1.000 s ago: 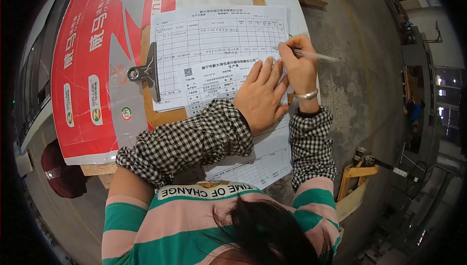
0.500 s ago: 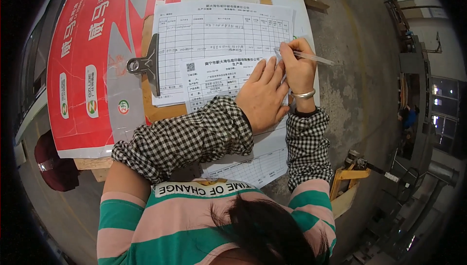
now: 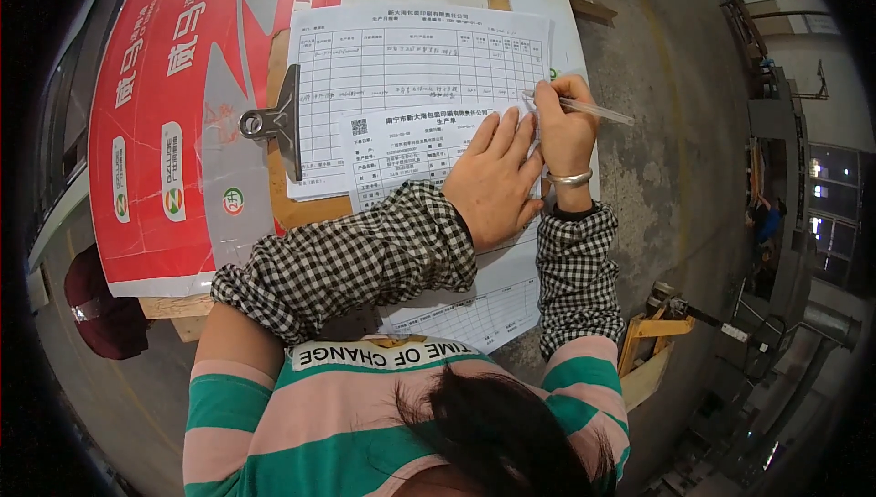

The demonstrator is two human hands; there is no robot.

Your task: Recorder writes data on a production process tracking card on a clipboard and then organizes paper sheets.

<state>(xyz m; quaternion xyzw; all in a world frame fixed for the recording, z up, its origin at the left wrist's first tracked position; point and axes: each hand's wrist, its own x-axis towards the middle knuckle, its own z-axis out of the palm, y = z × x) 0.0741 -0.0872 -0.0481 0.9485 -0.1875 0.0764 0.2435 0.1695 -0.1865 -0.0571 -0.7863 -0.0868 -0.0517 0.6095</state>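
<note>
My right hand (image 3: 568,127) is closed around a slim clear pen (image 3: 604,114), its tip at the right-hand columns of a ruled form (image 3: 415,59) that bears handwriting in some rows. Flat across a second printed sheet (image 3: 392,146) lies my left hand (image 3: 493,182), fingers stretched out toward the upper right. That sheet overlaps the lower part of the form. A metal bulldog clip (image 3: 287,123) grips the papers' left edge on a brown clipboard (image 3: 306,212). Both forearms wear black-and-white checked sleeves, and a silver bangle circles my right wrist.
Red and white printed cardboard (image 3: 164,132) covers the left of the work surface. Another printed sheet (image 3: 493,314) lies under my arms. Beyond the right edge is grey floor (image 3: 652,223), with a yellow-orange metal piece of equipment (image 3: 652,333). A dark red object (image 3: 102,301) sits low at left.
My right hand and the pen have shifted very slightly to the right along the form. The left hand stays in place on the sheet.
</note>
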